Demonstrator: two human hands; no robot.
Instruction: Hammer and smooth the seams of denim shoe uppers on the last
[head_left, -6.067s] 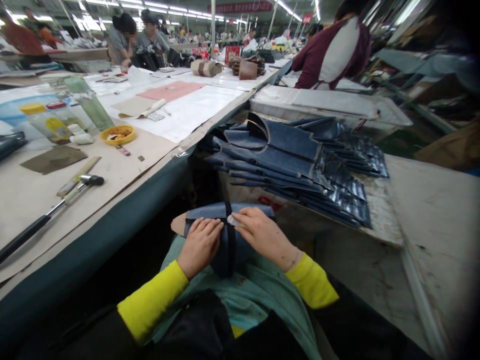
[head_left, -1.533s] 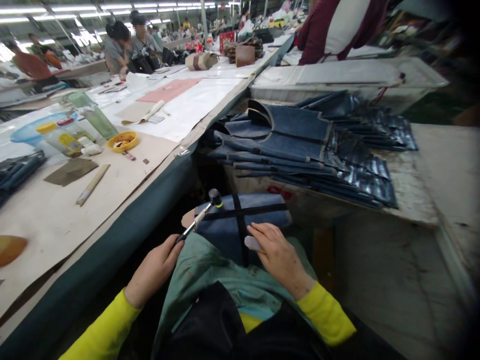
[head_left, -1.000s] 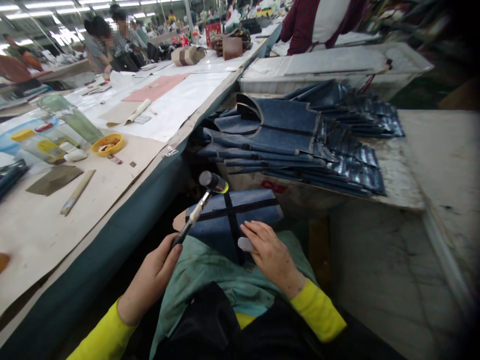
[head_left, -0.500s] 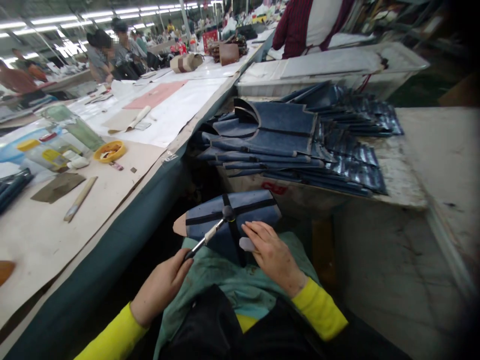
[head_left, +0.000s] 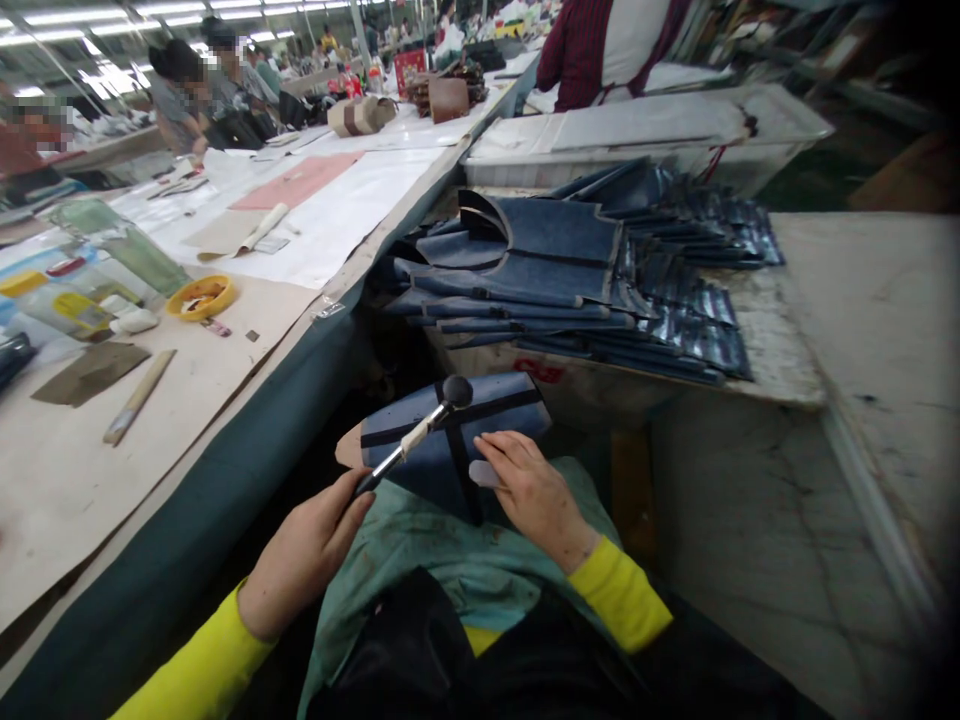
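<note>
This is a factory workshop in one large, deep hall. Long white tube lights [head_left: 75, 16] run in rows overhead, and several people [head_left: 256, 75] are below, among them a person in a dark red checked top [head_left: 553, 60] and a person in a grey shirt [head_left: 172, 100]. A long worktop covered in white and beige [head_left: 180, 440] stretches into the hall, bearing a green-tinted clear bottle [head_left: 133, 250], a clear jar with a yellow lid [head_left: 56, 300], a round yellow dish [head_left: 202, 312] and a pale-handled flat brush [head_left: 140, 397]. Dark blue leather-like panels [head_left: 555, 240] lie piled near a translucent plastic tub [head_left: 784, 120]. A dark-headed hammer [head_left: 456, 391] is in the wearer's left hand [head_left: 307, 545].
</note>
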